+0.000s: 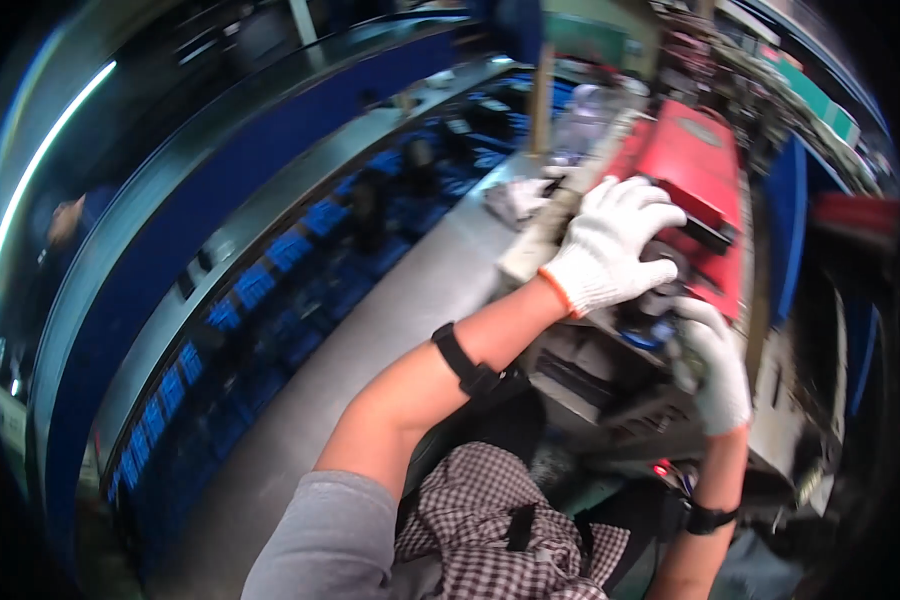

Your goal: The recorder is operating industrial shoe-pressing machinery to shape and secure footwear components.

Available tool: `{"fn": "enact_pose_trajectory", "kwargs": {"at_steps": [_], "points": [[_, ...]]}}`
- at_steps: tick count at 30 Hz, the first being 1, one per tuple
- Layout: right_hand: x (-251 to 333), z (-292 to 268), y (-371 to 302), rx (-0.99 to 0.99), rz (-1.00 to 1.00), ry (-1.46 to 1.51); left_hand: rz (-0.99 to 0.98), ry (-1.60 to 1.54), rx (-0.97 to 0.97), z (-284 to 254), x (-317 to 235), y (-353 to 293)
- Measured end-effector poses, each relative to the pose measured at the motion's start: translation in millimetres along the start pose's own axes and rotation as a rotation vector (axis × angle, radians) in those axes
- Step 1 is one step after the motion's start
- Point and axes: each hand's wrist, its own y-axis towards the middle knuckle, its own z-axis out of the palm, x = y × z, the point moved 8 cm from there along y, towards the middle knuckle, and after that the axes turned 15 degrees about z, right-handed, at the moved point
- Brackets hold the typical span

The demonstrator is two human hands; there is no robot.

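My left hand (615,245), in a white knit glove with an orange cuff, reaches over the front of a red machine cover (685,155). Its fingers are loosely bent and apart from the thumb, the fingertips near a black strip (708,236) along the cover's lower edge. The thumb meets or lies just in front of a dark round part (662,270). Below and to the right, my gloved right hand (710,365) is beside that part with its fingers curled; blur hides what they touch. Under the dark part a blue curved piece (646,338) shows.
A grey metal surface (370,330) runs along the left, bordered by rows of blue pieces (290,250) and a long blue panel (150,190). A whitish cloth-like item (518,198) lies left of the machine. Its pale body (640,400) stands close before me; a blue panel (788,230) rises at right.
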Motion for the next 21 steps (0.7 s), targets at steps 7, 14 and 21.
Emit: {"fn": "enact_pose_trajectory", "kwargs": {"at_steps": [7, 14, 21], "points": [[-7.8, -0.4, 8.9, -0.028, 0.018, 0.023, -1.260, 1.140, 0.088, -318.7, 79.0, -307.7], [-2.9, 0.2, 3.2, -0.070, 0.037, 0.056, -1.882, 1.165, -0.104, -538.3, 11.1, -573.8], [8.1, 10.5, -10.0, -0.027, 0.121, 0.080, -1.071, 0.589, 0.503, -533.7, 56.7, -605.2]]}}
